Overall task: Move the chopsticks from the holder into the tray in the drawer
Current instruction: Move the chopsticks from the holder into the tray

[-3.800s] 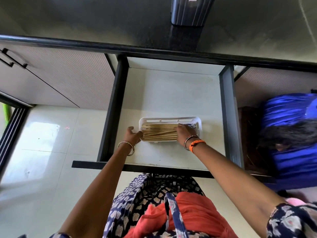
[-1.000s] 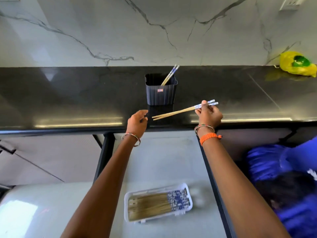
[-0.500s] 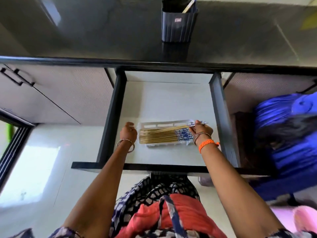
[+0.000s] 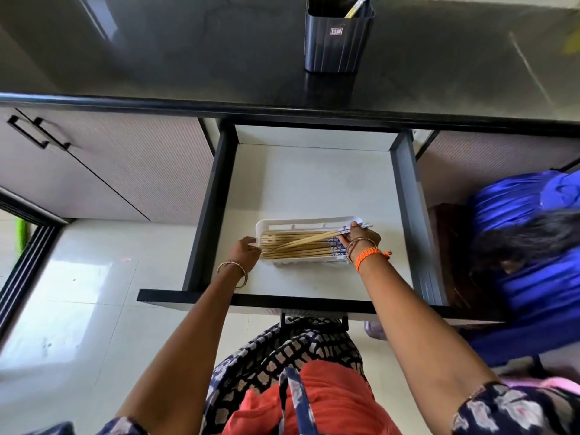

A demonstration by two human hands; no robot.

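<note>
On the left, the left hand [image 4: 246, 248] touches the left end of the white tray [image 4: 276, 223]. Its fingers curl on the tray's rim and seem to hold it steady.

The tray sits on the drawer [image 4: 314, 183] floor, a bit nearer the front than the back. A flat row of chopsticks [image 4: 295, 251] lies in it. They run left to right, with the plain tips at the left and the blue ends at the right.

One pair of chopsticks [image 4: 309, 239] lies tilted across that row. Its left tip points down toward the near side, and its blue end sits up at the far right corner.

On the right, the right hand [image 4: 361, 238] pinches that blue end. This hand is the one to turn the pair, I think, so it lies the same way as the others.

Up on the counter, far from both hands, the dark holder [image 4: 337, 42] has some chopsticks left.
</note>
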